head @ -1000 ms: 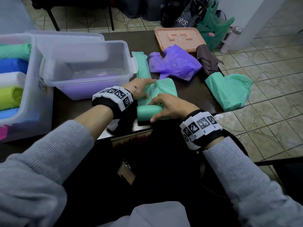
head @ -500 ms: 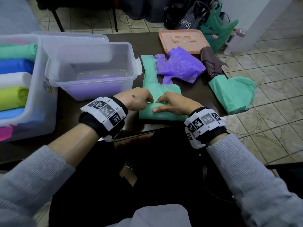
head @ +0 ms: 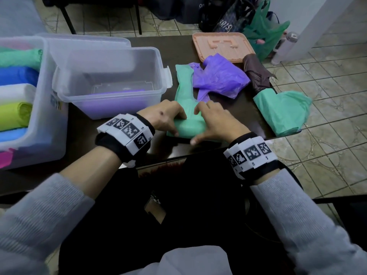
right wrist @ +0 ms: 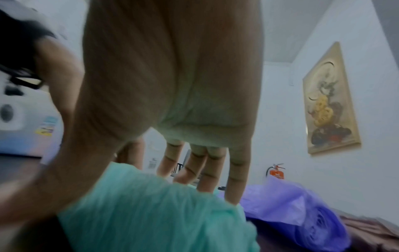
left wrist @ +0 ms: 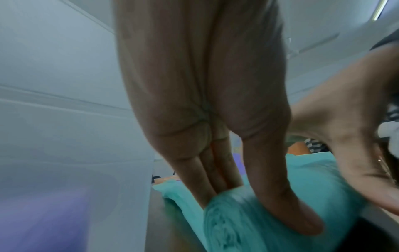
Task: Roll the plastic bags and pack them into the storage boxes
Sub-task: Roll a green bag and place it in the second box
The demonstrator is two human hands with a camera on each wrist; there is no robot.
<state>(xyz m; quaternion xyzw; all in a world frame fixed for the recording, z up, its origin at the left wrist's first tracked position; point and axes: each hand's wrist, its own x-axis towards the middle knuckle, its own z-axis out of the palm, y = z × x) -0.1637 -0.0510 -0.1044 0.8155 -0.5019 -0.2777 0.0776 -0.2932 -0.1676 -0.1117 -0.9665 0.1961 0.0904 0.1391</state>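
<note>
A green plastic bag (head: 184, 90) lies flat on the dark table (head: 83, 132), its near end wound into a thick roll (head: 189, 128). My left hand (head: 174, 121) holds the roll's left end, fingers over its far side and thumb on the near side (left wrist: 259, 204). At the right end my right hand (head: 208, 124) spans the roll (right wrist: 151, 213), its fingers (right wrist: 208, 179) reaching over the top and the thumb on the near side. The clear storage box (head: 111, 80) stands just left of the bag, with a purple roll in its bottom.
A bigger clear box (head: 45, 116) at far left holds several coloured rolls. Loose purple (head: 220, 78), brown (head: 256, 76) and another green bag (head: 284, 112) lie to the right, the last overhanging the table edge. A pink lid (head: 222, 46) sits at the back.
The roll has grown thicker and travelled away from the table's front edge along the bag. My left hand left the flat part and joined the right hand on the roll.
</note>
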